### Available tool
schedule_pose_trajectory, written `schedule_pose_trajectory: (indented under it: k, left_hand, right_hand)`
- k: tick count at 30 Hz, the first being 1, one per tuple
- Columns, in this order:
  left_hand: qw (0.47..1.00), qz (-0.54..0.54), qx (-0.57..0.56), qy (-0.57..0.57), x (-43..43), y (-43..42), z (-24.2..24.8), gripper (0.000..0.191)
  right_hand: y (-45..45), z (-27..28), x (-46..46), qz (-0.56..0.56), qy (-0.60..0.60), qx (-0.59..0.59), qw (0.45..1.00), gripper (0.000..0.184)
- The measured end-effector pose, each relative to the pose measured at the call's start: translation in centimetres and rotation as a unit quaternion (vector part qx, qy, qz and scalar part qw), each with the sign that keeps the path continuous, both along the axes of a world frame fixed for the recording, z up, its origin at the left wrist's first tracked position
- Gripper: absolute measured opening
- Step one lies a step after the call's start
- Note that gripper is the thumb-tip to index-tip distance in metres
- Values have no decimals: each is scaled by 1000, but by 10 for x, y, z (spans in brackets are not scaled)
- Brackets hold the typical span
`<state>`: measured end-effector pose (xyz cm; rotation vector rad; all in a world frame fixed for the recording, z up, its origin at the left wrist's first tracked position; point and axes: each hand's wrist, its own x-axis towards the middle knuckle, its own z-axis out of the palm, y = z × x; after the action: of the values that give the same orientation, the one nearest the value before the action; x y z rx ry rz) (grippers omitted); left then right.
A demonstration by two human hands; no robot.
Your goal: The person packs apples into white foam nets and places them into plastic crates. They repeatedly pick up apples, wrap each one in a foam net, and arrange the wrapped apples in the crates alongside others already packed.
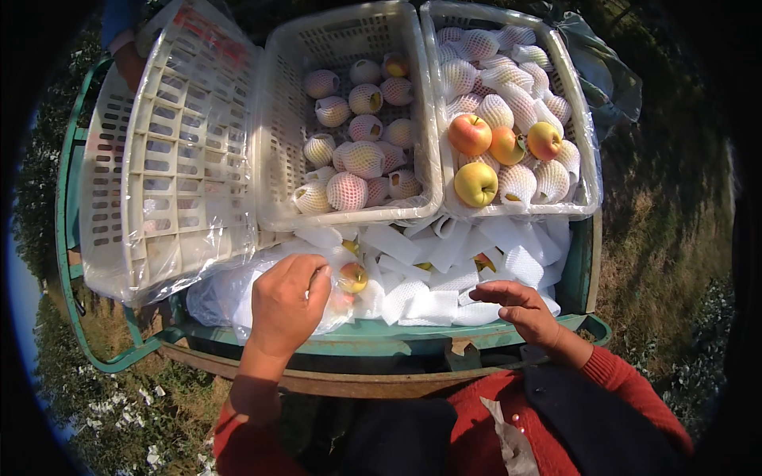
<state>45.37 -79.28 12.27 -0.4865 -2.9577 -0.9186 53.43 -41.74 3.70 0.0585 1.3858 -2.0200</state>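
Note:
My left hand (292, 300) is curled above a transparent plastic bag (223, 291) at the cart's near side. A speck of white shows between its thumb and fingers; whether it grips anything is hidden. Just right of it, a yellow-red apple (353, 277) rests among loose white foam net sleeves (405, 300). My right hand (524, 309) hovers over the right end of these sleeves, thumb apart from the fingers, with nothing visible in it. A few more apples (484, 262) peep out from under the sleeves.
Behind stand a middle plastic crate (351, 220) holding sleeved apples and a fuller right crate (524, 211) topped with bare apples (476, 184). Another person's hand (128, 64) is at the tilted left crate (178, 208). The green metal cart rim (387, 336) runs before me.

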Motion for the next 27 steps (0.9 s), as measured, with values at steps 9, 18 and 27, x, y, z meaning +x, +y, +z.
schedule_pose_trajectory:
  k: [9,18,27]
  left_hand:
    - [937,250,-134,-202,-5,-4,-230,38]
    - [995,31,90,-6,71,138,-62,15]
    - [964,143,223,-18,126,247,-66,41]
  right_hand:
    - [12,17,15,54,1,22,998,45]
    - [-5,8,-3,-6,-70,22,997,65]
    - [28,-1,10,-38,-59,-31,997,44]
